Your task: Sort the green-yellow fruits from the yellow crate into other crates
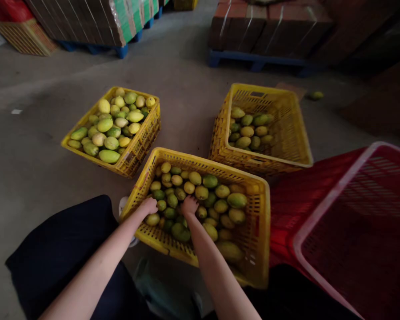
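A yellow plastic crate [262, 222] stands on the floor before me, partly filled with yellow and green lemons [237, 200]. Both my hands reach down into it. My left hand [149, 206] is at the crate's left side, its fingers curled beside a small yellow-green lemon [161, 205]. Toward the middle of the pile is my right hand [189, 206], closed among the fruit, its fingertips partly out of sight. What either hand grips, if anything, is hidden. Around the hands the lemons lie loose and in mixed sizes.
A second yellow crate [140, 144], heaped with lemons, stands at the back left. Behind right is another yellow crate [303, 129], partly filled. A large red basket [302, 240] stands close on the right. Farther off, blue pallets [256, 62] carry stacked boxes [243, 33]. One fruit [316, 95] lies on the floor.
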### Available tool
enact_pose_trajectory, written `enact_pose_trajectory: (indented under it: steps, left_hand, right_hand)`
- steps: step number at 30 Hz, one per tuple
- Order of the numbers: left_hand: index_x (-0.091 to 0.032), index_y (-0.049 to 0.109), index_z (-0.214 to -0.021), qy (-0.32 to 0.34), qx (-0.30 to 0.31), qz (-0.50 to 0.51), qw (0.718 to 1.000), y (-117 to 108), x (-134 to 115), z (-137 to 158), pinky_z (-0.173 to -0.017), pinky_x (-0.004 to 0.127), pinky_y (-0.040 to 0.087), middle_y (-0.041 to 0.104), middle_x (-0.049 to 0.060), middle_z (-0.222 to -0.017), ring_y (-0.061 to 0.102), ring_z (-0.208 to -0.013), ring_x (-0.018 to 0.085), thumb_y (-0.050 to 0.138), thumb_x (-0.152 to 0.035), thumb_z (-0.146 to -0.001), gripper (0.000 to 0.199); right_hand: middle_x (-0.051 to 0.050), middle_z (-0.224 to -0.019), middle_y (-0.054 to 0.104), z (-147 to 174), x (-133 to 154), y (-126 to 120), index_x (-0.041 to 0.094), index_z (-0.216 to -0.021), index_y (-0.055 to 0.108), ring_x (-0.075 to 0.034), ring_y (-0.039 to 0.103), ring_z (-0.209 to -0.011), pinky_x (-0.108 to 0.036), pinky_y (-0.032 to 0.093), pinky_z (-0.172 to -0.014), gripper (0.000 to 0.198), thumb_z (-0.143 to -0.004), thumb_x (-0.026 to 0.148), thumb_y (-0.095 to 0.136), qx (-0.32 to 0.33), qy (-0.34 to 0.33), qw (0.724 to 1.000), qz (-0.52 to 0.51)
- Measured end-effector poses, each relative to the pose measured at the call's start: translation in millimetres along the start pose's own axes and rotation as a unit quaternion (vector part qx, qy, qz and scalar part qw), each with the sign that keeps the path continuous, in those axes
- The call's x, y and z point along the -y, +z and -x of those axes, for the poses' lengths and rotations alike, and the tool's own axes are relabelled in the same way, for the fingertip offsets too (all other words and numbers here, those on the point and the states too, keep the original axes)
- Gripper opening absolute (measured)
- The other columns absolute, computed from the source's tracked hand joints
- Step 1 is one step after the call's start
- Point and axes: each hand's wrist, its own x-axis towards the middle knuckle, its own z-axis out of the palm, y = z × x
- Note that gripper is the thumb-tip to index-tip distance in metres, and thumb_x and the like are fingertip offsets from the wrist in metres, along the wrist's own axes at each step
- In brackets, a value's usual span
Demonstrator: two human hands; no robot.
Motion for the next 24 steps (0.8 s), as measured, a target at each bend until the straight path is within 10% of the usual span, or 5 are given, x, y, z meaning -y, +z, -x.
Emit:
enact_pose_trajectory:
  steps: [12, 19, 22, 24]
  left_hand:
    - [-0.013, 0.066, -0.066, -0.031, -0.058, 0.245, 0.967, 6, -5, 22, -0.098, 0.045, 0.048, 0.072, 0.016, -0.082, 0.066, -0.113, 0.037, 0.071, -0.017, -0.078, 0.013]
    - [-0.016, 0.059, -0.056, 0.041, -0.093, 0.424, 0.900, -42, -25, 53, -0.076, 0.024, 0.054, 0.067, 0.005, -0.065, 0.072, -0.091, 0.023, 0.059, -0.015, -0.085, 0.028]
    - [-0.012, 0.067, -0.072, 0.098, -0.078, 0.546, 0.829, -62, -47, 79, -0.068, 0.021, 0.052, 0.072, 0.005, -0.076, 0.072, -0.080, 0.018, 0.051, -0.023, -0.093, 0.029]
    - [-0.012, 0.069, -0.082, 0.129, -0.041, 0.678, 0.722, -64, -65, 101, -0.070, 0.023, 0.054, 0.074, 0.007, -0.082, 0.072, -0.078, 0.017, 0.048, -0.024, -0.096, 0.029]
  right_hand:
    - [-0.016, -0.107, 0.070, 7, -37, -34, 0.012, -0.101, 0.065, -0.031, 0.065, -0.110, -0.034, 0.049, -0.089, 0.035, -0.072, 0.021, 0.083, 0.000, -0.064, 0.985, -0.162]
    - [-0.006, -0.075, 0.070, 39, -48, -98, 0.017, -0.080, 0.065, -0.028, 0.070, -0.084, -0.037, 0.059, -0.074, 0.036, -0.071, 0.049, 0.079, -0.002, -0.100, 0.897, -0.430]
    - [-0.008, -0.077, 0.073, 68, -33, -133, 0.018, -0.090, 0.067, -0.027, 0.072, -0.083, -0.039, 0.061, -0.072, 0.047, -0.077, 0.063, 0.068, -0.003, -0.149, 0.841, -0.520]
    - [-0.010, -0.086, 0.075, 96, -20, -149, 0.020, -0.097, 0.067, -0.029, 0.073, -0.091, -0.043, 0.062, -0.077, 0.052, -0.077, 0.068, 0.064, -0.019, -0.204, 0.761, -0.616]
